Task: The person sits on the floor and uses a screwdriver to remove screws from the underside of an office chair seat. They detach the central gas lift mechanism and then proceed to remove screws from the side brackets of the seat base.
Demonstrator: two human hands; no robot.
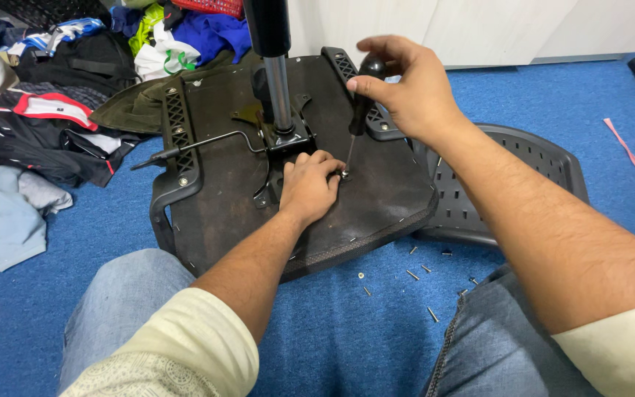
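Gripping the screwdriver (361, 95) upright, the right hand (406, 88) was closed round its handle; the left hand (309, 184) pinched the screw (345, 175) on the upturned seat (376, 191). Tip should be kept vertical and seated before turning, it was judged

Head cam; looks steeply down; close over lap.

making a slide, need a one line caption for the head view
Right hand turns a screwdriver into the upturned chair seat while left hand steadies the screw.
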